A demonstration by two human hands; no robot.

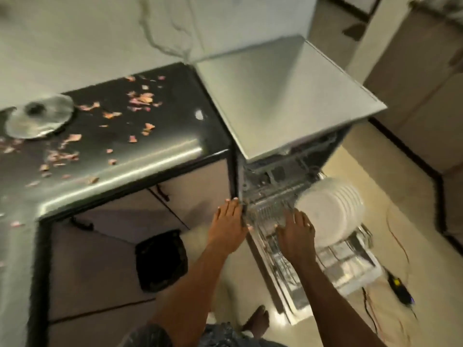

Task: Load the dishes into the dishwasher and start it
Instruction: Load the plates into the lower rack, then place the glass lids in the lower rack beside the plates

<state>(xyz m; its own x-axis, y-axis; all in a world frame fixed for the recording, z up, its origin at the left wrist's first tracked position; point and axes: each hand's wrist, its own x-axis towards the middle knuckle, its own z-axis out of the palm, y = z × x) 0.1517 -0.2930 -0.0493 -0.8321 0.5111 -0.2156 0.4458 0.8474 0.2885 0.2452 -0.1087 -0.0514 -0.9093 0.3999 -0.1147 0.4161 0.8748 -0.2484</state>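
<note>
The silver dishwasher point(280, 96) stands right of the black counter, its door point(355, 269) folded down to the floor. The lower wire rack point(270, 214) is pulled out and holds several white plates point(330, 209) standing on edge in a row. My left hand point(231, 221) lies with straight fingers against the left front edge of the rack, by the cabinet side. My right hand point(297, 232) rests flat on the rack just left of the plates, fingers spread. Neither hand holds anything.
The black counter point(120, 156) on the left is strewn with pink peel scraps and carries a steel lid point(40, 116). A black bag point(161, 259) lies on the floor by the cabinet doors. Cables and a small device point(398, 289) lie right of the door. My foot point(258, 319) is near the door.
</note>
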